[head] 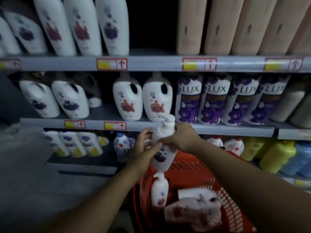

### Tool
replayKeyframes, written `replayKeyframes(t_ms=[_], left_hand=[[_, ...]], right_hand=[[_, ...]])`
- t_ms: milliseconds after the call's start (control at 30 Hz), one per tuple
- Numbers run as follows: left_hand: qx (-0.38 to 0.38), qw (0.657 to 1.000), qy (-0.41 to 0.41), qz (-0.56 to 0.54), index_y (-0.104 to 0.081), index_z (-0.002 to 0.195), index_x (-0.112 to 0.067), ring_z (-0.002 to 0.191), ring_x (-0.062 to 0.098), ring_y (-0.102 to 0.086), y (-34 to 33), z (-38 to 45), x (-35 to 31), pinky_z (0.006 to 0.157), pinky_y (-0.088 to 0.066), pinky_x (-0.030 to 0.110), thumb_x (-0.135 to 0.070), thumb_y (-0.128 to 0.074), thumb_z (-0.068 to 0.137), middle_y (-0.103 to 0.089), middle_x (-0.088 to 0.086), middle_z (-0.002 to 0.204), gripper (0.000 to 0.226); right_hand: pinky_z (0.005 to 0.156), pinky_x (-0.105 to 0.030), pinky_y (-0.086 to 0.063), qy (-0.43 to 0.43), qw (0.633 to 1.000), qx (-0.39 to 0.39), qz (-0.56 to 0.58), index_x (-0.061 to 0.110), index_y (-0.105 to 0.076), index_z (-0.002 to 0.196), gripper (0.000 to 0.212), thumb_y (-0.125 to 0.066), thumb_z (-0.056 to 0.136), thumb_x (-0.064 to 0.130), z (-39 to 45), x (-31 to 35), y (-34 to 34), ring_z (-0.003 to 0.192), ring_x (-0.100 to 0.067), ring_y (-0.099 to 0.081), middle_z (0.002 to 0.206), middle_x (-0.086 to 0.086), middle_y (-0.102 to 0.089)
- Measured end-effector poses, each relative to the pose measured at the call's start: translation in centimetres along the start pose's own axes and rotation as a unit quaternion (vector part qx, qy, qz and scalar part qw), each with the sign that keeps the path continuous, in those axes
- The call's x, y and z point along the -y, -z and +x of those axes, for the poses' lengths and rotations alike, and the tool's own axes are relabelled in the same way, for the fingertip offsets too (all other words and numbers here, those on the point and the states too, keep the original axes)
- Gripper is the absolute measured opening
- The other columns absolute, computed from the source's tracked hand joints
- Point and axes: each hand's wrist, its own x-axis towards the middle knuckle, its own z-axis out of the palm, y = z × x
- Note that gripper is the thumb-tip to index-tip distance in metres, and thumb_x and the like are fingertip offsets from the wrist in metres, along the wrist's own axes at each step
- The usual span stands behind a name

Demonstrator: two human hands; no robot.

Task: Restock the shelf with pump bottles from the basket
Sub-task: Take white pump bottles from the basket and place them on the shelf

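I hold a white pump bottle (164, 148) with a dark purple flower label upright above the orange basket (234, 204), in front of the middle shelf's edge (148, 126). My right hand (180, 137) grips its shoulder just under the pump head. My left hand (144, 147) holds its left side, fingers curled around the body. Inside the basket stands another white pump bottle (159, 192) with a red label, and more white bottles (193, 211) lie on their sides beside it.
The middle shelf carries white handled bottles (127, 100) and purple LUX bottles (213, 100), with a dark gap (104, 98) between the white groups. Tall white bottles (80, 26) and beige bottles (218, 26) fill the top shelf. Small bottles (74, 143) and yellow and blue jugs (277, 153) sit lowest.
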Motion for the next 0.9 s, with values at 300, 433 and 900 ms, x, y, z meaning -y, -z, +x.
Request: replayKeyframes(t_ms=[300, 433, 900], left_hand=[[-0.097, 0.967, -0.136, 0.191, 0.003, 0.145, -0.055, 0.14, 0.002, -0.021, 2.5, 0.1, -8.2, 0.107, -0.034, 0.029, -0.04, -0.087, 0.066, -0.014, -0.022, 0.152, 0.121], [-0.164, 0.951, -0.169, 0.199, 0.009, 0.149, -0.05, 0.143, 0.022, -0.028, 3.5, 0.7, -11.5, 0.105, -0.042, 0.041, -0.043, -0.084, 0.068, -0.013, -0.009, 0.158, 0.124], [-0.274, 0.919, -0.177, 0.223, -0.006, 0.15, -0.043, 0.119, 0.024, -0.052, 7.5, 3.2, -17.4, 0.078, -0.045, 0.031, -0.039, -0.082, 0.065, -0.039, -0.002, 0.135, 0.114]], right_hand=[[0.068, -0.037, -0.055, 0.07, 0.996, -0.058, 0.018, 0.016, -0.069, 0.078, 0.038, -0.085, 0.06, 0.045, 0.8, 12.3, 4.3, 0.077, -0.02, -0.066, 0.079, -0.003, -0.069], [0.068, -0.04, -0.057, 0.103, 0.992, -0.074, 0.016, 0.018, -0.072, 0.082, 0.043, -0.083, 0.057, 0.051, 1.2, 16.6, 4.9, 0.075, -0.018, -0.067, 0.083, -0.002, -0.072], [0.08, -0.038, -0.058, 0.156, 0.973, -0.135, 0.101, 0.018, -0.066, 0.103, 0.05, -0.083, 0.064, 0.043, 2.8, 24.3, 4.6, 0.086, -0.017, -0.067, 0.097, -0.001, -0.07]])
